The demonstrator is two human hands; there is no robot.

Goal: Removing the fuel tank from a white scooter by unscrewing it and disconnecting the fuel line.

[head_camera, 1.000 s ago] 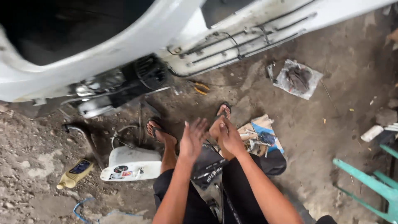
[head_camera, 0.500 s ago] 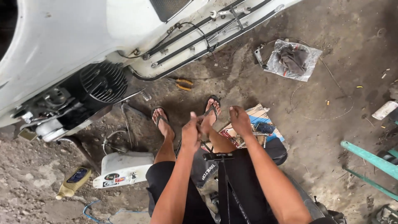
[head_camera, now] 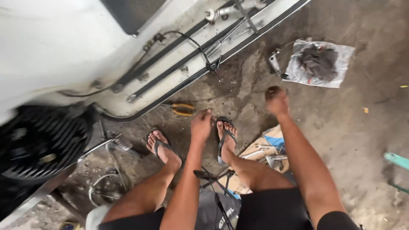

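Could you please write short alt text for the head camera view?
Seen from above, a seated person in flip-flops reaches both hands forward over a dirty concrete floor: the left hand near yellow-handled pliers, the right hand blurred, farther out. A white vehicle body lies on its side ahead.

clear plastic bag (head_camera: 320, 64) upper right, flat cardboard (head_camera: 255, 147)

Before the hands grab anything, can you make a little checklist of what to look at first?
1. Left hand empty: ok, open near the yellow-handled pliers.
2. Right hand empty: cannot tell, blurred.
3. Pliers free to pick up: ok, lying alone on the ground.
4. Feet clear of tools: ok, sandals apart from the wrenches on cardboard.
5. Cables under the white vehicle body tidy: not ok, hanging loose.
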